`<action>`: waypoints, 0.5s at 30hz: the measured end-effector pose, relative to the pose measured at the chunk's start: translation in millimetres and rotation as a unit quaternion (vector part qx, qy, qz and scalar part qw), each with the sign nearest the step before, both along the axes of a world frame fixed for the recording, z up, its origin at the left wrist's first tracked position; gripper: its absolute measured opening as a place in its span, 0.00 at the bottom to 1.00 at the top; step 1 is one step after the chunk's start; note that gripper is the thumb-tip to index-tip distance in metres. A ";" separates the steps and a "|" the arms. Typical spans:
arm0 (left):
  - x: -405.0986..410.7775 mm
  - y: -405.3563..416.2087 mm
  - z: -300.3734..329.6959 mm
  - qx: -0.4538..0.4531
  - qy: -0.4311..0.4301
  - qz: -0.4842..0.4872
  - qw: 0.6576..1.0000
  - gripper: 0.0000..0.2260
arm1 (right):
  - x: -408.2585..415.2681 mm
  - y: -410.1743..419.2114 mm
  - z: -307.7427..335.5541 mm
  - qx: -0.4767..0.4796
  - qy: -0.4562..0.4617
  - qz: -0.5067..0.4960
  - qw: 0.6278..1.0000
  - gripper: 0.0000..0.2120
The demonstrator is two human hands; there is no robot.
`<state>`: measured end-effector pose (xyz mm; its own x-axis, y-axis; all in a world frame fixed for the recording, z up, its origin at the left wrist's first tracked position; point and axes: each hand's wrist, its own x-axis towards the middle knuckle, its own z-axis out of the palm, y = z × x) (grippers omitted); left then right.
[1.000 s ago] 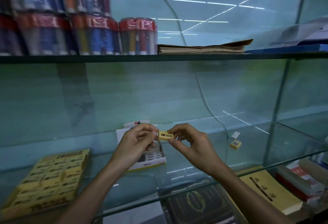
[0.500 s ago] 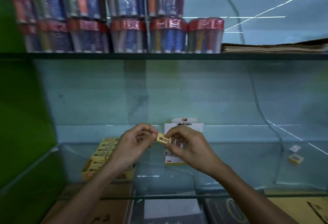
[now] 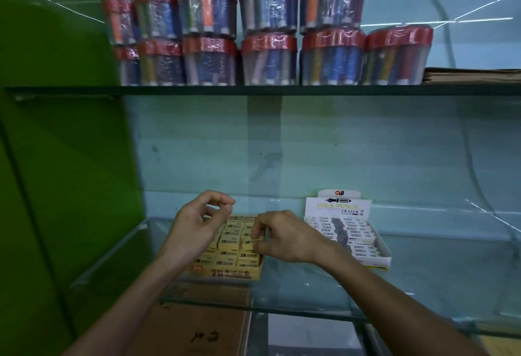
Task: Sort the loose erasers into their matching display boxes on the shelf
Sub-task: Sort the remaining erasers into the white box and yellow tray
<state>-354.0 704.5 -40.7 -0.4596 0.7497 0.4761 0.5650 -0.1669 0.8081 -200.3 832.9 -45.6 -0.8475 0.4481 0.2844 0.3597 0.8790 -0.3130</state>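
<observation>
Yellow "2B" eraser [image 3: 251, 243] over its matching box [image 3: 229, 272]
Right hand [image 3: 287, 238] pinches it; left hand [image 3: 194, 226] loosely curled, holding nothing. White box [image 3: 339, 207] reads "INK & PENCIL ERASER".

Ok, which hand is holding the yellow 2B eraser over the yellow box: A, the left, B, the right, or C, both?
B: the right hand pinches the yellow 2B eraser over the yellow box, while the left hand holds nothing.

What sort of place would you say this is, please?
Probably a stationery shop: glass shelves carry wrapped tubs of pens, a yellow 2B eraser box and a white eraser display box.
</observation>
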 end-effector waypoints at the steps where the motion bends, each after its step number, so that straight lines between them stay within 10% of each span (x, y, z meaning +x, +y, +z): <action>1: -0.7 -0.6 0.1 -0.002 0.001 0.000 1.000 0.03 | -1.8 -0.2 0.0 0.002 0.000 0.000 1.000 0.08; 15: 18.9 11.1 0.2 0.001 0.018 -0.037 0.999 0.03 | 30.9 3.6 -3.8 0.011 0.106 -0.016 0.994 0.05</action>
<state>-335.1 715.6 -40.5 -0.3862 0.7799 0.4925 0.5797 -0.2101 0.7873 -169.4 836.5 -49.4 -0.7533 0.4653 0.4647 0.3153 0.8757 -0.3657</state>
